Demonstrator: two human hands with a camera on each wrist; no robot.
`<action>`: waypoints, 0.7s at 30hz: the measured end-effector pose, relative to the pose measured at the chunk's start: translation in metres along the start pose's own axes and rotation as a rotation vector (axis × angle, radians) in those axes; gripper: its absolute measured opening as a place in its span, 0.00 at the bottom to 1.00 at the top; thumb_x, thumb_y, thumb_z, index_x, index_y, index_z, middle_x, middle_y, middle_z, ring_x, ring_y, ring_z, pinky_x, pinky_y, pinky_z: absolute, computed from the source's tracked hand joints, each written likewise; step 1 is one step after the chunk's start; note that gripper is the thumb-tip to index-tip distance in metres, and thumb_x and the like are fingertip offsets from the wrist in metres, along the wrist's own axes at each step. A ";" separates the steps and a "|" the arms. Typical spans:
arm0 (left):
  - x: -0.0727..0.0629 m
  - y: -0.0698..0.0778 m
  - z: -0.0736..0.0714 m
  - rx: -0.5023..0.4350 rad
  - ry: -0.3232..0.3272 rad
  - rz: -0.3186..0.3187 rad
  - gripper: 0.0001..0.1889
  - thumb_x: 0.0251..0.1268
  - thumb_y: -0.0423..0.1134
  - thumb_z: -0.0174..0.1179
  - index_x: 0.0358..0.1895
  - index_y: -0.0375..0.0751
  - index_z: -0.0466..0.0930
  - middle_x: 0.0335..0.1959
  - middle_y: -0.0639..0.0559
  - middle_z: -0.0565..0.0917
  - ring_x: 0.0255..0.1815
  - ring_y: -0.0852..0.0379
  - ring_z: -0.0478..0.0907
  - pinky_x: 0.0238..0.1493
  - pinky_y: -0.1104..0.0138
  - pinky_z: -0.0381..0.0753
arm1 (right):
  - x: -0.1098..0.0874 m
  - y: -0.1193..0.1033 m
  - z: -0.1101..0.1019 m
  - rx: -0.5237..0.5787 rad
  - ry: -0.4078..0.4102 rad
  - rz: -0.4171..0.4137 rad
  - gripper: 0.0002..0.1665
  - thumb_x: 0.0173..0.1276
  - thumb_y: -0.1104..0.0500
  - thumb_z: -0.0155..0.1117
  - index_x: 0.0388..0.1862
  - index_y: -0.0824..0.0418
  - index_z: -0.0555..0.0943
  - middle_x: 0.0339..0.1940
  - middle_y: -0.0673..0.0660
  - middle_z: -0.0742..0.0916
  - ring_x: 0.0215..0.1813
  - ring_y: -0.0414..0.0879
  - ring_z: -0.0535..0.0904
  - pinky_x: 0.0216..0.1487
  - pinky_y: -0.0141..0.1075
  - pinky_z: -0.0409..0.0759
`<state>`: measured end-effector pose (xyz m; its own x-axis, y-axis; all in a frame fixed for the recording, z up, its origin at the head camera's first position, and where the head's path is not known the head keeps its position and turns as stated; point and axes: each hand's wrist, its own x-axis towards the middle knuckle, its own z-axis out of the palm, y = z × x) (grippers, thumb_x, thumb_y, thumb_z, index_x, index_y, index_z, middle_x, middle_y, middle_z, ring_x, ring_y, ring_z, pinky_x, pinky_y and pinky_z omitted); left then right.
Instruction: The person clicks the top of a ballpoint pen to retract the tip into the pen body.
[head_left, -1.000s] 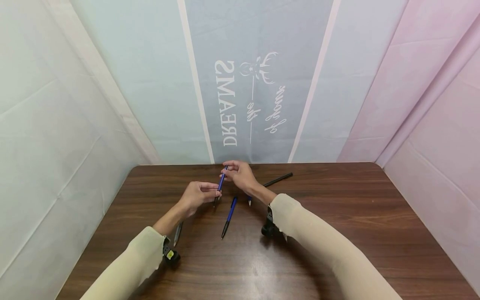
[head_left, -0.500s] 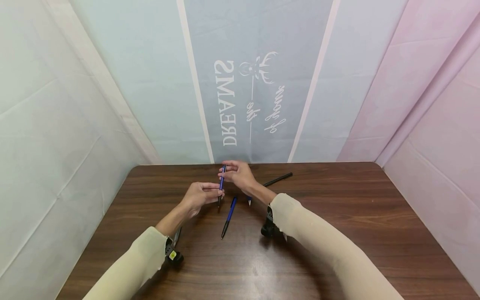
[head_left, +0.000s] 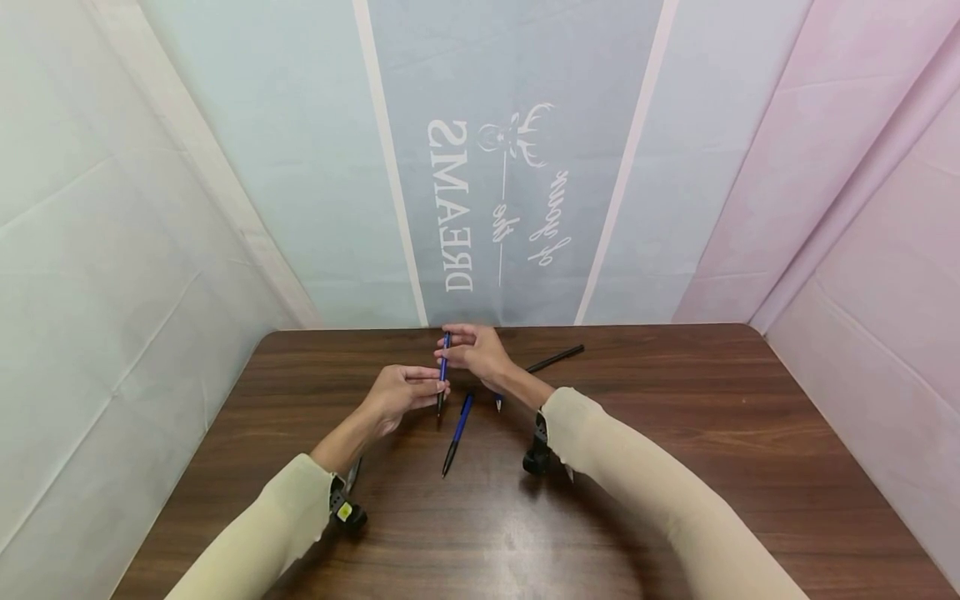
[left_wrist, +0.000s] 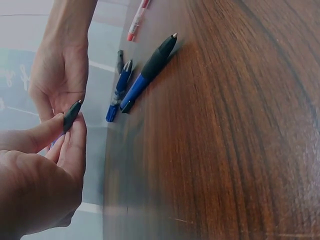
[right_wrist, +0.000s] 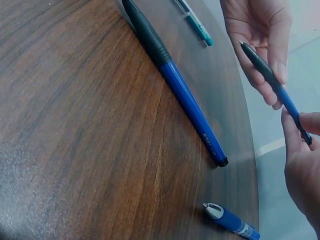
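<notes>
Both hands hold one blue pen with a black grip (head_left: 443, 367) above the table's far part. My left hand (head_left: 393, 396) pinches it between thumb and fingers at the black grip, tip pointing toward me. At its rear end, the fingers and thumb of my right hand (head_left: 480, 357) grip the blue barrel. The right wrist view shows the held pen (right_wrist: 284, 96) whole, its metal tip out past the left fingers. A matching blue and black pen (head_left: 457, 435) lies on the table just in front of the hands.
A shorter blue pen (right_wrist: 230, 221) lies by the right wrist, with a black pen (head_left: 555, 358) behind it. Near the left forearm is a clear pen with a green end (right_wrist: 200, 32). A red and white pen (left_wrist: 137, 21) lies toward the right forearm. Fabric hangs behind the wooden table (head_left: 675, 433).
The held pen's tip has swung right, so the pen points more straight toward me. My left hand has shifted slightly right with it; the right hand has barely moved.
</notes>
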<state>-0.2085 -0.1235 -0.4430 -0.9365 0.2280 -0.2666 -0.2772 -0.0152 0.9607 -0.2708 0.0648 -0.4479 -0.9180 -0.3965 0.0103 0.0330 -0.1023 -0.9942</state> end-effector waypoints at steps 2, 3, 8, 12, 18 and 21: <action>0.000 0.000 0.000 0.000 -0.001 0.000 0.18 0.74 0.23 0.62 0.62 0.14 0.76 0.46 0.35 0.91 0.44 0.54 0.91 0.53 0.60 0.90 | 0.000 -0.001 0.000 0.006 0.006 0.004 0.33 0.72 0.78 0.64 0.75 0.76 0.70 0.64 0.83 0.79 0.61 0.70 0.85 0.56 0.43 0.89; -0.001 0.001 0.000 0.000 -0.003 0.001 0.18 0.74 0.22 0.62 0.62 0.14 0.76 0.46 0.35 0.91 0.44 0.54 0.91 0.53 0.59 0.90 | -0.001 -0.001 0.000 0.007 0.009 0.006 0.32 0.72 0.78 0.64 0.75 0.76 0.71 0.64 0.82 0.80 0.61 0.70 0.84 0.56 0.43 0.89; -0.001 0.001 0.001 -0.007 -0.008 0.005 0.18 0.74 0.22 0.61 0.61 0.13 0.76 0.45 0.36 0.91 0.43 0.53 0.91 0.53 0.59 0.90 | -0.001 -0.001 0.000 0.008 0.025 0.006 0.30 0.72 0.78 0.64 0.73 0.76 0.73 0.63 0.83 0.80 0.59 0.69 0.86 0.56 0.43 0.89; -0.002 0.002 0.002 -0.004 -0.005 0.002 0.17 0.74 0.22 0.62 0.61 0.13 0.76 0.44 0.37 0.91 0.44 0.52 0.91 0.53 0.59 0.90 | -0.002 -0.002 0.000 0.003 0.032 0.008 0.29 0.72 0.78 0.64 0.71 0.75 0.74 0.63 0.82 0.80 0.54 0.60 0.90 0.57 0.43 0.89; -0.001 0.001 0.003 0.015 -0.005 0.006 0.17 0.74 0.23 0.62 0.60 0.14 0.77 0.44 0.36 0.91 0.46 0.48 0.91 0.53 0.58 0.90 | -0.004 -0.003 -0.001 -0.010 0.036 0.009 0.28 0.71 0.77 0.65 0.70 0.74 0.76 0.62 0.82 0.81 0.51 0.55 0.91 0.56 0.43 0.89; 0.000 0.001 0.004 0.019 -0.006 -0.001 0.17 0.74 0.23 0.62 0.60 0.14 0.77 0.44 0.36 0.91 0.47 0.46 0.91 0.53 0.58 0.90 | -0.004 -0.003 -0.001 -0.021 0.041 0.006 0.27 0.72 0.77 0.65 0.69 0.74 0.77 0.60 0.81 0.82 0.51 0.55 0.91 0.55 0.43 0.89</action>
<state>-0.2079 -0.1197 -0.4421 -0.9348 0.2340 -0.2672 -0.2741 0.0030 0.9617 -0.2677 0.0673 -0.4455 -0.9334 -0.3589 0.0001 0.0310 -0.0809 -0.9962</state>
